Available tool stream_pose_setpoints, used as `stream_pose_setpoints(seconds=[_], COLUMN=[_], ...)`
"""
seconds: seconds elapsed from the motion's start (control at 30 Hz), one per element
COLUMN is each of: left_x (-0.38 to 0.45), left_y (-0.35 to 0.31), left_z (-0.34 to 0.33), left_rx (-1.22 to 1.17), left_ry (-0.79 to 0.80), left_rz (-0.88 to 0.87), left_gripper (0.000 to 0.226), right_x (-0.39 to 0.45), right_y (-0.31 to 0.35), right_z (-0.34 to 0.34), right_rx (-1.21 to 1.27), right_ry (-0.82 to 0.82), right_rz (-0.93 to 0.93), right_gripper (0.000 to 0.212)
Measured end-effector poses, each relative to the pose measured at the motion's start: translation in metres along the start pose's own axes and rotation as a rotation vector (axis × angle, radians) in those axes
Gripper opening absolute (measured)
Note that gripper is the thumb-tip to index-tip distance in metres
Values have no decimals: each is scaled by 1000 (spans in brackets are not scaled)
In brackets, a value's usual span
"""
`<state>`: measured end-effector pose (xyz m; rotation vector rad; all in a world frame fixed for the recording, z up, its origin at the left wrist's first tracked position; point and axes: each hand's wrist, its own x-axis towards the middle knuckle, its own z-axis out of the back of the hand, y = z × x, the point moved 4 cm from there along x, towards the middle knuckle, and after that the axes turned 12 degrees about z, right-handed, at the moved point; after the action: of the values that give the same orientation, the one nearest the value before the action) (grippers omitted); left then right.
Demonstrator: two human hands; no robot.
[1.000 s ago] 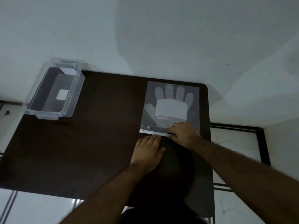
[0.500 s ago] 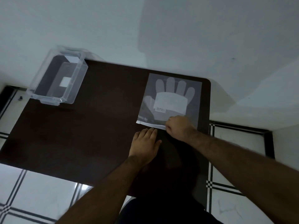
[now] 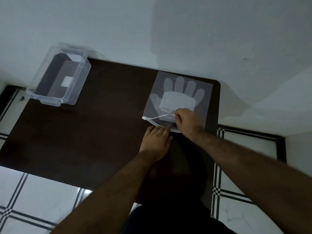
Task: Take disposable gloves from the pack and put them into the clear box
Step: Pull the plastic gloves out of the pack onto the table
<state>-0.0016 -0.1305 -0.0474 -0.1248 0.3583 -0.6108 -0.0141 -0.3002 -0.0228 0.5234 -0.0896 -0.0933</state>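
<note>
A flat translucent pack of disposable gloves [image 3: 180,92], printed with a glove outline, lies at the far right of the dark table [image 3: 101,129]. My right hand [image 3: 187,122] pinches the upper layer of the pack's near opening and holds it lifted, so the mouth gapes. My left hand [image 3: 157,141] lies flat with its fingertips pressing the lower lip of the opening against the table. The clear box [image 3: 59,76] stands at the table's far left corner, and I see no gloves in it.
A white wall rises right behind the table. Tiled floor with dark lines shows past the near and right table edges. A dark frame runs along the floor at the right. Bare tabletop stretches between the box and the pack.
My right hand has pulled the pack's upper flap up and away from the lower lip, opening the mouth. My left hand has stayed pressing at the near edge.
</note>
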Motion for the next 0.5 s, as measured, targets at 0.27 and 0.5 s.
stream_pose_setpoints(seconds=[0.27,0.5], left_x=[42,67], left_y=[-8,-11], left_z=[19,31], left_rx=[108,166], left_ry=[-35,-9], left_rz=[59,78], left_gripper=[33,21], right_x=[18,29], right_y=[-11,-19], right_z=[-2,0], right_rx=[41,21], right_ry=[-92,-111], right_rz=[-86,-95], right_gripper=[13,12])
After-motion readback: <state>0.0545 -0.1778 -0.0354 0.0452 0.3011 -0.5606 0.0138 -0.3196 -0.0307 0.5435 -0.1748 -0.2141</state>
